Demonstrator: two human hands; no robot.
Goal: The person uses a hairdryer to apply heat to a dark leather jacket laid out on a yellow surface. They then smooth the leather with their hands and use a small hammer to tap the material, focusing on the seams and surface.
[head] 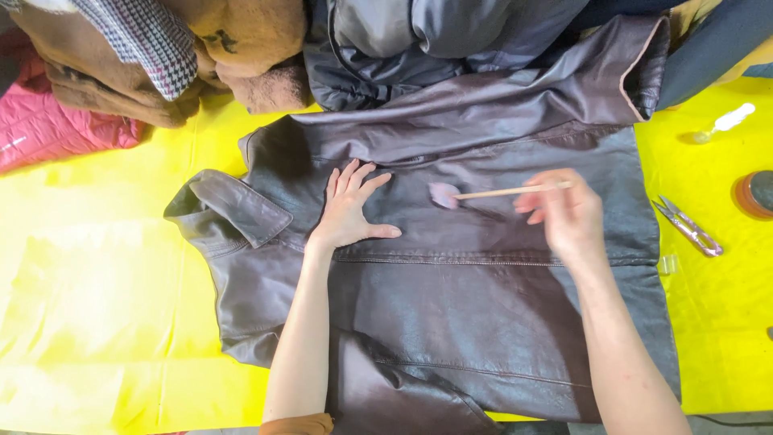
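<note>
Right now a dark brown leather jacket lies spread flat on a bright yellow table cover, its collar turned out toward the left and a zip line running across its middle. The left hand rests on the jacket just right of the collar, palm down, fingers spread and gripping nothing, pressing the leather flat. The right hand hovers above the jacket a little farther right and pinches the end of a thin wooden-handled brush between its fingertips; the hand is blurred, so the exact grip is hard to read. The brush points left, and its soft pale pink head touches the leather between the two hands. One sleeve of the jacket stretches along the top toward a rolled cuff at the upper right. Beyond the jacket, a heap of other clothes sits along the far edge: a brown coat, a checked garment, a pink quilted piece and a dark padded jacket. On the cover at the right lie small pink-handled snips, a little clear bottle and a round brown tin at the edge of view.
</note>
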